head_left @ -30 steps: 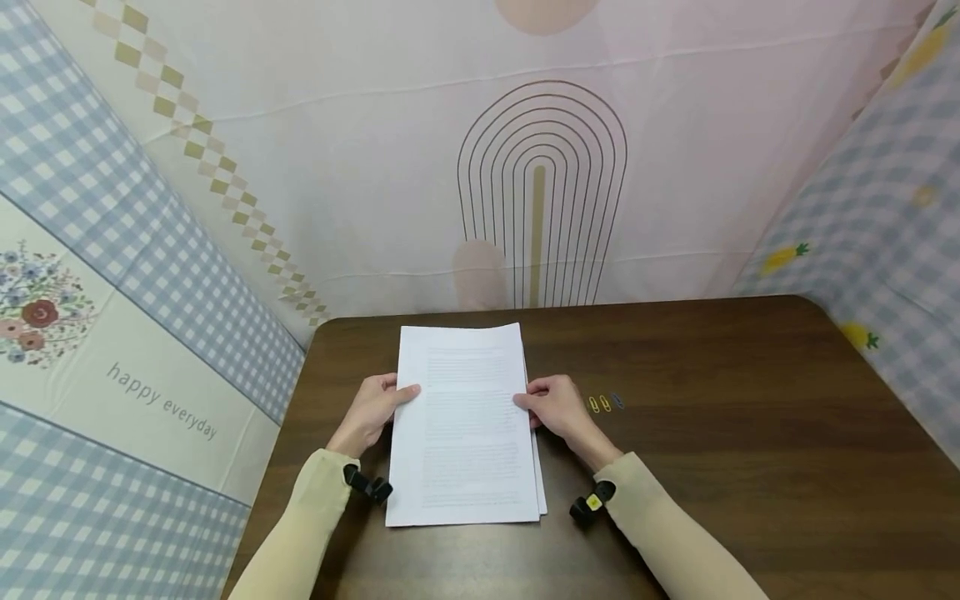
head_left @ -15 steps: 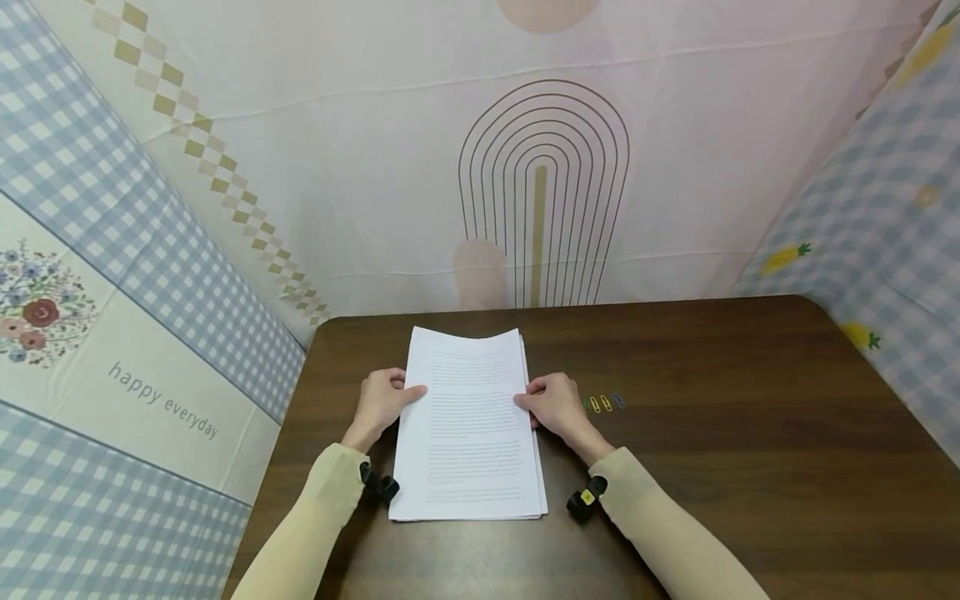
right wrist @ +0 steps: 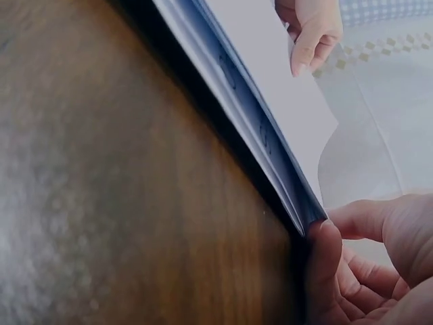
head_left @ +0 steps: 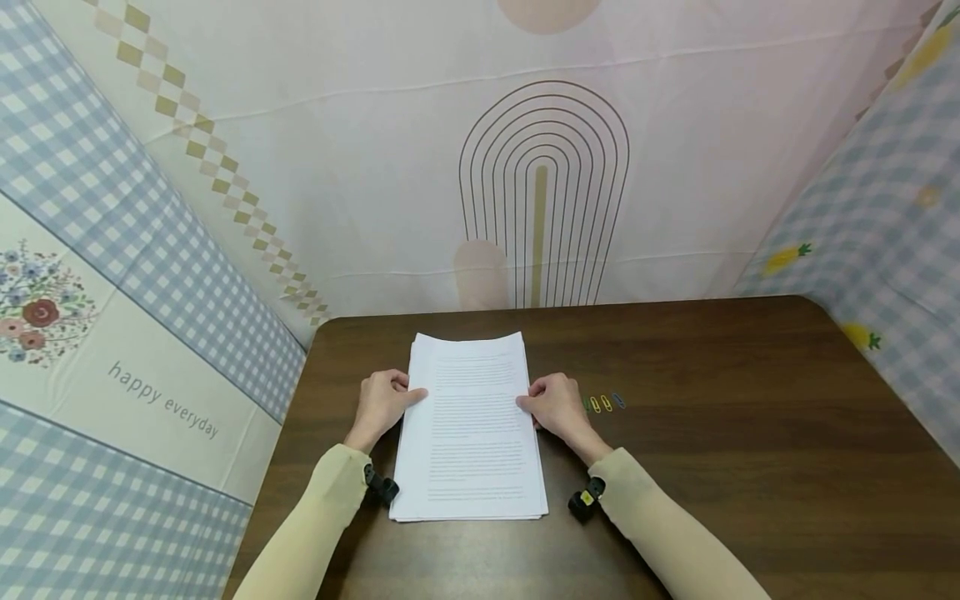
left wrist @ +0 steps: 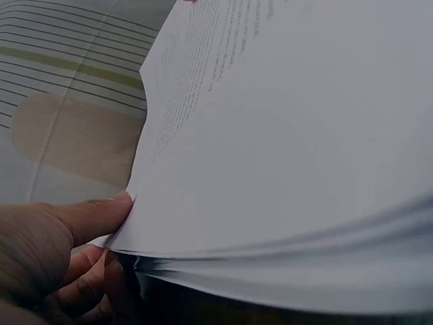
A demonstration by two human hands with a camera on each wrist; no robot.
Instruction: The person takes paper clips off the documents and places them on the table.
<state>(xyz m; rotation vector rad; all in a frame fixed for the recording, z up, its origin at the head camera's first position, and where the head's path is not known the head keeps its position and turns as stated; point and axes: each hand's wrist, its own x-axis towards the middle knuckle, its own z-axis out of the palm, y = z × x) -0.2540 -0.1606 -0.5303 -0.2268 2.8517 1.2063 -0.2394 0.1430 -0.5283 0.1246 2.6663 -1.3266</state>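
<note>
A stack of printed paper sheets is held between both hands over the table, its far edge bowed in the middle. My left hand pinches the left edge, thumb on top and fingers underneath. At the right edge my right hand pinches the stack the same way. In the left wrist view, layered sheets spread apart slightly beyond the left thumb. The right wrist view shows gaps between the sheets along the right edge, with the right thumb and fingers gripping them.
Several paper clips, among them a yellow clip and a blue clip, lie just right of my right hand. The dark wooden table ends at a patterned cloth backdrop.
My left hand has moved slightly right, and the sheets' edges now line up more closely. The top sheet's far edge has come a little nearer. Both hands keep their grip.
</note>
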